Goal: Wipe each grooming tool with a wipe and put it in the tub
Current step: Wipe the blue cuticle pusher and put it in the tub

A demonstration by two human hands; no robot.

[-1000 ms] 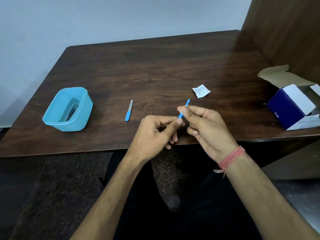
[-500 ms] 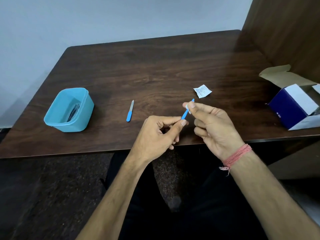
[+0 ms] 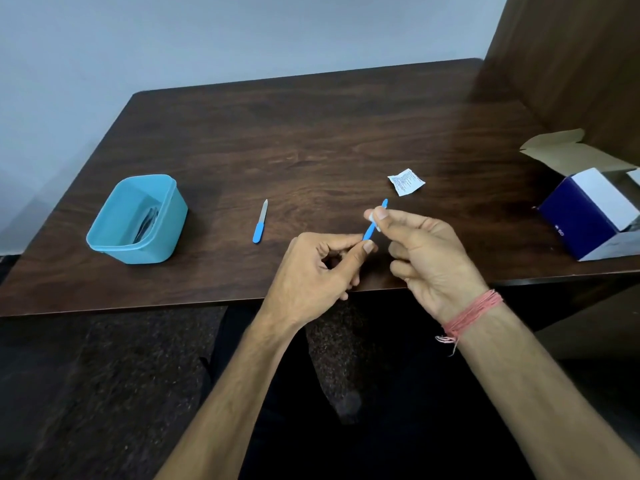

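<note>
Wiping blue stick, held off near table edge.
Left hand (image 3: 311, 268) fingers pinch blue stick's (image 3: 370, 231) lower end; right hand (image 3: 429, 251) fingers clamp wipe (image 3: 371, 216) around its upper part. Thin grip: hard pull may drop it floorward. Nail file (image 3: 260, 221) waits beside tub (image 3: 136, 220).

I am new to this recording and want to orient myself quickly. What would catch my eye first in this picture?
At the near table edge, the left hand and the right hand hold a thin blue plastic grooming tool, the right fingers pinching a small white wipe on it. A light blue plastic tub stands at the left, and a blue-handled nail file lies between.
</note>
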